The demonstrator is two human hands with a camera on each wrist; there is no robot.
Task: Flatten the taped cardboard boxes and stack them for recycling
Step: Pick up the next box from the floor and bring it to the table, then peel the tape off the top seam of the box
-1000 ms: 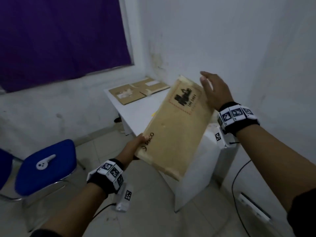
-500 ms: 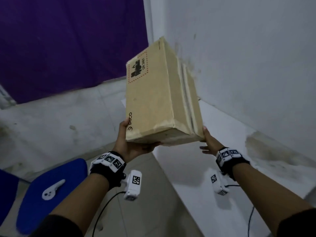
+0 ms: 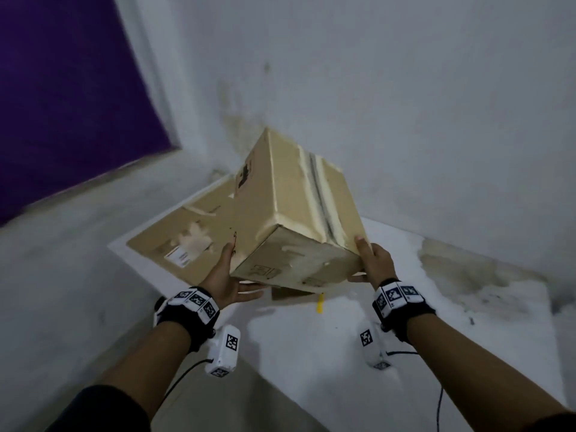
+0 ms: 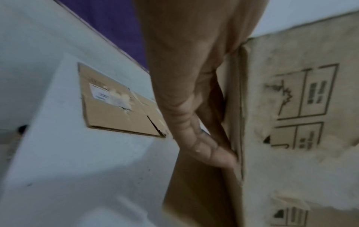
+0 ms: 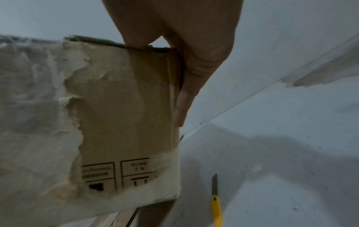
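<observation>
Cardboard box (image 3: pixel 293 210), still assembled and taped, is being held tilted in the air over the white table (image 3: pixel 467 322), one corner dipping toward the person. Left hand (image 3: pixel 229 280) is pressing flat on the box's left side, fingers (image 4: pixel 194 132) straight along the edge, thumb sticking out under the near end. Right hand (image 3: pixel 375 263) is pressing the opposite side the same way, fingers (image 5: pixel 184 98) laid straight against the cardboard, so the box is basically getting squeezed between two open palms. Tape strip (image 3: pixel 321 198) is running down the upper face. Flattened box (image 3: pixel 187 238) is lying at the table's far left corner, partly under the held one. Yellow utility knife (image 5: pixel 216 204) is sitting on the table just beside the box's near end.
</observation>
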